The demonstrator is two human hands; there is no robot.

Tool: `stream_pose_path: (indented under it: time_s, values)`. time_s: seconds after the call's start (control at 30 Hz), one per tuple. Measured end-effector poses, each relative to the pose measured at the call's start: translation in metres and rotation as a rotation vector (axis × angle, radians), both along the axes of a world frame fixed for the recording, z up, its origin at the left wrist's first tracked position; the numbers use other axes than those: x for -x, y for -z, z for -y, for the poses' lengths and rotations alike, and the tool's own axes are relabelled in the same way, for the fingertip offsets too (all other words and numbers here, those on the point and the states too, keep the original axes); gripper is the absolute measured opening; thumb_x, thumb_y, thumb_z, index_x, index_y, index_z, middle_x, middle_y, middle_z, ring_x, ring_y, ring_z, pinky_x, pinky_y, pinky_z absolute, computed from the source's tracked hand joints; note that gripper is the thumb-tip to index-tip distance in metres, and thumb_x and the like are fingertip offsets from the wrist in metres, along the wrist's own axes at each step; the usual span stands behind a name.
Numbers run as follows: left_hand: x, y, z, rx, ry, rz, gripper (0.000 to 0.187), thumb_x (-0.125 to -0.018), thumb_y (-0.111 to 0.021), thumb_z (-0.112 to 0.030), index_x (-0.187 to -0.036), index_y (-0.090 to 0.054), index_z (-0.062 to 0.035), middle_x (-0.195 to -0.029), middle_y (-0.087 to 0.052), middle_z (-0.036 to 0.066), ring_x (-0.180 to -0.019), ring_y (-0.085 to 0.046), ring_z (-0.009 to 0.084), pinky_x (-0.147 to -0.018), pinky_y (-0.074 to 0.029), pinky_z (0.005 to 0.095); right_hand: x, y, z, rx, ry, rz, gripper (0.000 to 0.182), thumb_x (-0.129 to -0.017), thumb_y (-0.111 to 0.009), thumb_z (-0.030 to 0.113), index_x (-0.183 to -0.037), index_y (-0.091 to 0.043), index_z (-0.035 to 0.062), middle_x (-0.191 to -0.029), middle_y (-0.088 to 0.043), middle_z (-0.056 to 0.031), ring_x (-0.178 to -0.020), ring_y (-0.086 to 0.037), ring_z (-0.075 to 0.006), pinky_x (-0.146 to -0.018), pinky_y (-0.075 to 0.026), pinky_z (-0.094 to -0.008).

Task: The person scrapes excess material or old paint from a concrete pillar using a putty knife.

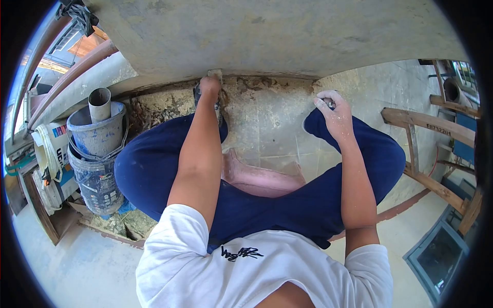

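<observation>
At the base of the grey wall [287, 36], my left hand [209, 86] is closed round a small flat scraper [215, 74], whose blade touches the wall's lower edge. My right hand [335, 114], dusted with white powder, is beside my right knee area with its fingers curled. A small grey, shiny thing shows between those fingers, too small to name. Between my legs lies a pink plastic piece [264, 179] on the dusty, tiled ground [267, 120]. Rough, broken material runs along the foot of the wall.
On the left, a blue-grey bucket [84, 134] holding a pipe [99, 105] sits on a clear plastic bucket [97, 187], beside a white container [50, 149]. Wooden beams [436, 121] stand at the right, near a framed glass panel [438, 256].
</observation>
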State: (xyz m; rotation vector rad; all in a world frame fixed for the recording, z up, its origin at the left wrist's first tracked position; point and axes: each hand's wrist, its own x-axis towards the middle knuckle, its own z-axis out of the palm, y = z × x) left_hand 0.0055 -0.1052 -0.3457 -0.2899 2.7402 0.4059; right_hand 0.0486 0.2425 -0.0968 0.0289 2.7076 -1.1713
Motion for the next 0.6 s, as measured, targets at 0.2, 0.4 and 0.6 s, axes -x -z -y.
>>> stream_pose_path:
  time_s: [0.2,0.4,0.6]
  values:
    - [-0.017,-0.071,-0.043,-0.63,-0.783,-0.402,0.042,-0.088,-0.054,-0.031,-0.104,-0.061,0.0072,-0.103,-0.062,0.027,-0.1,-0.059,0.0405,-0.086,-0.046,0.043,0.0,-0.005,0.007,-0.033,-0.034,0.002,0.024,-0.078,-0.069,0.019,-0.093,-0.064,0.0014,-0.093,-0.063,-0.0121,-0.086,-0.058,-0.0243,-0.08,-0.045,-0.0328]
    - [0.007,-0.008,-0.005,-0.303,-0.56,-0.099,0.044,-0.087,-0.055,-0.033,-0.102,-0.061,0.008,-0.104,-0.063,0.026,-0.101,-0.058,0.0408,-0.085,-0.046,0.0429,0.005,0.004,0.006,-0.031,-0.072,-0.025,0.025,-0.078,-0.07,0.021,-0.093,-0.064,0.0015,-0.091,-0.063,-0.0125,-0.086,-0.058,-0.0259,-0.081,-0.045,-0.0335]
    - [-0.016,-0.075,-0.047,-0.447,-0.82,-0.262,0.039,-0.088,-0.053,-0.032,-0.106,-0.059,0.0019,-0.108,-0.062,0.023,-0.105,-0.057,0.0413,-0.09,-0.042,0.0471,-0.004,0.003,0.006,-0.041,-0.022,0.033,0.025,-0.077,-0.07,0.021,-0.091,-0.064,0.0012,-0.092,-0.063,-0.013,-0.087,-0.059,-0.0261,-0.079,-0.045,-0.0342]
